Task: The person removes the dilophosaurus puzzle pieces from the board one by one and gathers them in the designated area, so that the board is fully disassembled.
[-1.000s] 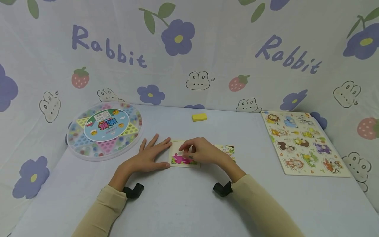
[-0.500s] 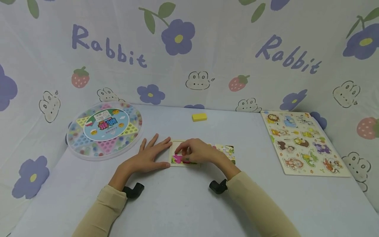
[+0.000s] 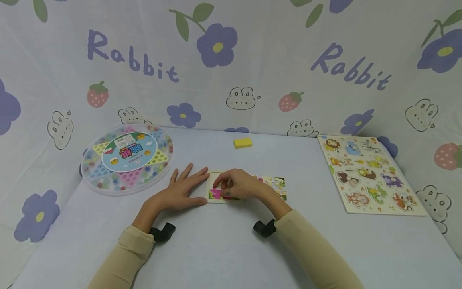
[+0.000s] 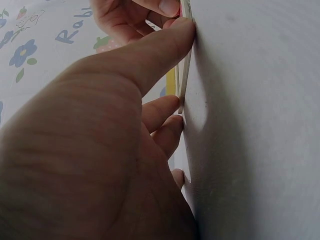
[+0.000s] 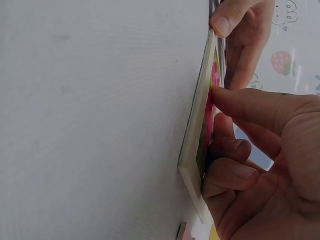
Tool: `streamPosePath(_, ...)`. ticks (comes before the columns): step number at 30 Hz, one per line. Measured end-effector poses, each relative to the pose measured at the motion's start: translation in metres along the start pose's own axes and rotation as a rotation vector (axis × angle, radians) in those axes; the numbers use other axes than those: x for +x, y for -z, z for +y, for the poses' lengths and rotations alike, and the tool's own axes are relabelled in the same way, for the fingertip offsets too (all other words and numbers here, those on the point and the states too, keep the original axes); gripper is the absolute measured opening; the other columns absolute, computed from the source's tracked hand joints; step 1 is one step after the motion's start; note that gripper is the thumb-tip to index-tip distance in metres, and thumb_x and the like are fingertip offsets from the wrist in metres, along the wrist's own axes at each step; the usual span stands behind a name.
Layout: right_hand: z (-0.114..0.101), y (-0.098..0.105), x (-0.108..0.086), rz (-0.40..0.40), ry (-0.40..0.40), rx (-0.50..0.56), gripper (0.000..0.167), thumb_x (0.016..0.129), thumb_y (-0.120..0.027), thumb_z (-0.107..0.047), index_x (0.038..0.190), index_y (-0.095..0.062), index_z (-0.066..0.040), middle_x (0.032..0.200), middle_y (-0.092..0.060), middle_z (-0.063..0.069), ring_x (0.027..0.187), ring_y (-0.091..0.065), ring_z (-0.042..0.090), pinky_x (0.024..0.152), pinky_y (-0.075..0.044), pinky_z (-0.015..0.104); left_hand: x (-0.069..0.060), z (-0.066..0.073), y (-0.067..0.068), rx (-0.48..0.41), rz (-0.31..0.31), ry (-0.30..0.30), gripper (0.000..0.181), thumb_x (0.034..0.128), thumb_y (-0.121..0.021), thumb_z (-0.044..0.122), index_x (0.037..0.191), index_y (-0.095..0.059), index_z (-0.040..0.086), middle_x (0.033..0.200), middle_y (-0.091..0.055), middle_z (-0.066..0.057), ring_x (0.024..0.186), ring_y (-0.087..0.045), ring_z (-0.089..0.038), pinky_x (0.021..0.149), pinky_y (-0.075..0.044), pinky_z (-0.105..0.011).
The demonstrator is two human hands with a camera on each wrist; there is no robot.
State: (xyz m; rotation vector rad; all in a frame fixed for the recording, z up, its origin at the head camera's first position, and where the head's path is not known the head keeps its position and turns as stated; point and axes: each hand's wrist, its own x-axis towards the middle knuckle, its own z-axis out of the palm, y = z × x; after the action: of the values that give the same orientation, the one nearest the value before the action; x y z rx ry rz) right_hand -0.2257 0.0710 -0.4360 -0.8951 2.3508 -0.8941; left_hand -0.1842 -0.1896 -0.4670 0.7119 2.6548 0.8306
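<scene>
A small wooden jigsaw tray [image 3: 218, 202] lies flat, with pink and green pieces along its near side. My left hand [image 3: 185, 189] rests beside it, fingers spread, thumb and fingertips touching its left edge. My right hand [image 3: 241, 184] is over the tray, thumb and index finger at a pink puzzle piece [image 3: 215, 194], the other fingers curled. In the right wrist view, the thumb meets the pink surface [image 5: 216, 75] while the hand hides part of the tray. Further puzzle pieces [image 3: 279, 182] lie just right of the tray, partly behind the right wrist.
A round Chinese checkers board [image 3: 130, 180] with a printed label lies at the back left. Behind the tray is a yellow block [image 3: 243, 143]. A wooden animal puzzle board [image 3: 368, 173] lies on the right. A patterned cloth [image 3: 267, 48] hangs at the back.
My right hand has moved slightly left and lower over the tray, uncovering more of the pieces on the right. It has barely moved in the last half second. The left hand stays put.
</scene>
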Motion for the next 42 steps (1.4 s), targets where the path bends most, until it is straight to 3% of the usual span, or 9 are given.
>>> streamPosePath(8,0.004,-0.002,0.001,0.019,0.011,0.019,0.023,0.096,-0.073,-0.005,0.119,-0.076,-0.01,0.092,-0.066,0.003,0.072,-0.053,0.009,0.067,-0.044,0.021,0.0,-0.001,-0.001,0.003,0.0,0.003,0.084,0.0983,-0.072,0.049,0.168,-0.033,0.023,0.18,-0.018,0.001,0.168,0.009,-0.041,0.127,0.016,-0.073)
streamPosePath(19,0.004,-0.006,-0.005,0.105,0.061,0.025,0.018,0.099,-0.074,-0.012,0.116,-0.076,-0.015,0.102,-0.075,0.004,0.075,-0.06,0.009,0.072,-0.05,0.021,-0.001,0.001,-0.001,0.004,-0.007,0.007,0.085,0.0981,-0.072,0.05,0.168,-0.032,0.023,0.18,-0.018,0.002,0.168,0.009,-0.04,0.127,0.016,-0.072)
streamPosePath(28,0.001,-0.009,-0.007,0.127,0.014,0.059,0.017,0.101,-0.071,-0.014,0.117,-0.075,-0.018,0.105,-0.077,0.002,0.088,-0.065,0.011,0.079,-0.053,0.023,-0.001,0.0,-0.001,0.008,-0.001,0.005,0.084,0.0988,-0.071,0.05,0.168,-0.033,0.021,0.18,-0.018,-0.001,0.168,0.008,-0.042,0.127,0.016,-0.073)
streamPosePath(42,0.005,-0.01,-0.008,0.186,0.011,0.107,0.014,0.1,-0.073,-0.016,0.113,-0.077,-0.02,0.099,-0.078,0.0,0.084,-0.065,0.011,0.078,-0.052,0.026,0.0,0.002,0.002,0.007,-0.016,0.015,0.084,0.0985,-0.071,0.049,0.168,-0.032,0.023,0.18,-0.017,0.001,0.168,0.01,-0.041,0.127,0.016,-0.073)
